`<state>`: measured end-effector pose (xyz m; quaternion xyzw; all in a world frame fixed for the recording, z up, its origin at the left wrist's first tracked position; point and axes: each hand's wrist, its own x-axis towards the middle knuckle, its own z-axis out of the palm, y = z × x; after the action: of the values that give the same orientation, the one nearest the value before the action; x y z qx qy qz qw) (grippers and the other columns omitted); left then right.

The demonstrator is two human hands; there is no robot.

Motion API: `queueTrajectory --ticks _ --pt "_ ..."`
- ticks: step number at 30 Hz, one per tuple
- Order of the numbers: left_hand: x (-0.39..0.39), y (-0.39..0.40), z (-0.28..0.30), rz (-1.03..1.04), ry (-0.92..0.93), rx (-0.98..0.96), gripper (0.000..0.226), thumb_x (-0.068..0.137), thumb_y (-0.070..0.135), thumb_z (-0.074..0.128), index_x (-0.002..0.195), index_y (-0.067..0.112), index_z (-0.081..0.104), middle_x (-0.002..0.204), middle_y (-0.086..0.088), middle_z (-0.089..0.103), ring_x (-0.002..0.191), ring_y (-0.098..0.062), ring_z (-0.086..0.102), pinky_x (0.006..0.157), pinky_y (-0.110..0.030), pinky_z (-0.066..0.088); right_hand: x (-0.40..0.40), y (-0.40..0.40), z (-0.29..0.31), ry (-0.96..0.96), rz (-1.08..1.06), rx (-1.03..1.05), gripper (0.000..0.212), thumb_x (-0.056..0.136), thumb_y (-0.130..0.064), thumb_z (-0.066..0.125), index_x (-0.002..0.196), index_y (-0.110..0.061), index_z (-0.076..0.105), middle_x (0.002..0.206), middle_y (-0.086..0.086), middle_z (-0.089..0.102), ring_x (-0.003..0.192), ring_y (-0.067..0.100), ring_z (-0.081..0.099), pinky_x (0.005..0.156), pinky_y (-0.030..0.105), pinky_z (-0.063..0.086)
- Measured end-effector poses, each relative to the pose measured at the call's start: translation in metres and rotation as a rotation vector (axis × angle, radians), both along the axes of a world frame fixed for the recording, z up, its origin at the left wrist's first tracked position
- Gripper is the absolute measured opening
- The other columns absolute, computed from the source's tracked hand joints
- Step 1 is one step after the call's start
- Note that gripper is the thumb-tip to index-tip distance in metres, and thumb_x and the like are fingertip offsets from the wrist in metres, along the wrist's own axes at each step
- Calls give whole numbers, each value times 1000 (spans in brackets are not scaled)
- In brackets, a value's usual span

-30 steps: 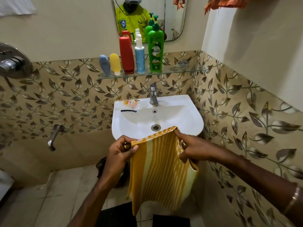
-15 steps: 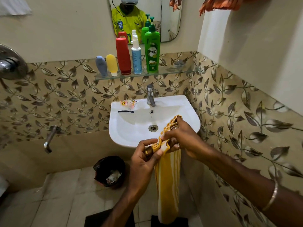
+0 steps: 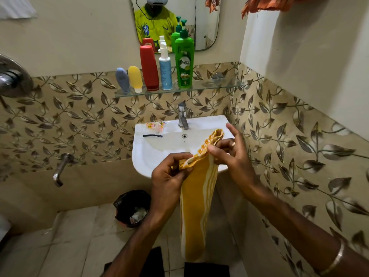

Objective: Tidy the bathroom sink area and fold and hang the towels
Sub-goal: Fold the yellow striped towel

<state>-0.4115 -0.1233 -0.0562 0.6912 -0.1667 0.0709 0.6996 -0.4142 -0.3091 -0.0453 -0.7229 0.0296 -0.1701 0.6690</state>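
A yellow towel with white stripes (image 3: 196, 206) hangs folded lengthwise in front of the white sink (image 3: 159, 154). My left hand (image 3: 169, 176) pinches its near top corner. Thumb and curled fingers of my right hand (image 3: 229, 150) pinch the top edge, and the index finger points up. The far top corner of the towel sticks up over the basin. An orange cloth (image 3: 263, 5) hangs at the top right, above the wall.
A glass shelf (image 3: 209, 87) carries a grey-blue tube, a yellow tube, a red bottle (image 3: 148, 68), a spray bottle and a green pump bottle (image 3: 184, 60). Small wrappers (image 3: 155, 125) and a dark strip lie on the sink rim by the tap (image 3: 182, 116). A black-lined bin (image 3: 132, 208) stands on the floor.
The towel went from spread wide between both hands to folded in half lengthwise. My hands came together at its top edge and have risen slightly over the basin.
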Motion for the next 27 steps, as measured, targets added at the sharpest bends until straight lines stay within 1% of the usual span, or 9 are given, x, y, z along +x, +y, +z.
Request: queueTrajectory --ticks 3,5,8,9,11,17,21,24,27 --pt "8 10 10 -16 -1 -58 24 88 -3 65 106 13 71 107 -4 72 102 -17 68 77 -26 58 4 -8 -22 40 -4 -80 121 62 -53 82 157 -42 8 151 0 39 137 16 43 103 40 46" --pt "13 18 17 -18 2 -91 26 87 -3 65 105 15 71 109 -4 72 103 -18 68 77 -25 57 8 -9 -31 153 128 15 122 62 -41 89 158 -37 13 151 0 45 133 15 50 101 39 51" --pt "18 32 28 -16 -25 -100 24 82 5 68 104 14 70 105 0 73 100 -15 69 78 -25 57 12 -7 -39 199 226 155 61 71 -16 85 128 -15 62 119 4 75 105 16 72 96 44 58" --pt "19 37 31 -15 -32 -105 25 80 8 68 104 14 69 103 2 74 99 -12 69 78 -24 57 11 -4 -39 196 225 163 43 72 -16 80 114 -13 70 110 4 78 100 18 74 95 46 58" --pt "23 49 38 -14 -45 -121 28 78 10 67 105 14 67 101 7 75 98 -9 69 79 -22 58 12 3 -37 181 246 184 30 74 -17 76 104 -12 75 104 4 79 97 20 75 89 42 59" --pt "41 80 42 -50 61 -240 49 78 16 78 124 20 61 119 -4 71 114 -21 66 84 -30 59 17 23 -21 213 380 243 33 80 -21 81 111 -15 70 108 3 78 103 23 73 90 42 59" --pt "45 90 26 -307 306 -222 107 39 47 97 132 21 50 118 -3 72 109 -24 69 80 -37 60 18 31 -6 217 454 306 47 74 -31 77 117 -17 64 106 -1 77 105 22 72 90 40 60" --pt "37 88 -1 -416 485 -233 111 25 43 100 123 21 52 106 -2 76 98 -22 73 75 -35 61 17 30 6 204 471 359 55 73 -35 84 121 -18 62 108 -1 77 106 23 72 88 39 61" --pt "31 81 -24 -460 588 -233 104 29 30 102 124 21 62 112 -8 74 102 -27 71 78 -38 60 21 22 19 173 486 415 73 56 -44 93 118 -16 66 111 5 77 102 23 74 82 36 62"
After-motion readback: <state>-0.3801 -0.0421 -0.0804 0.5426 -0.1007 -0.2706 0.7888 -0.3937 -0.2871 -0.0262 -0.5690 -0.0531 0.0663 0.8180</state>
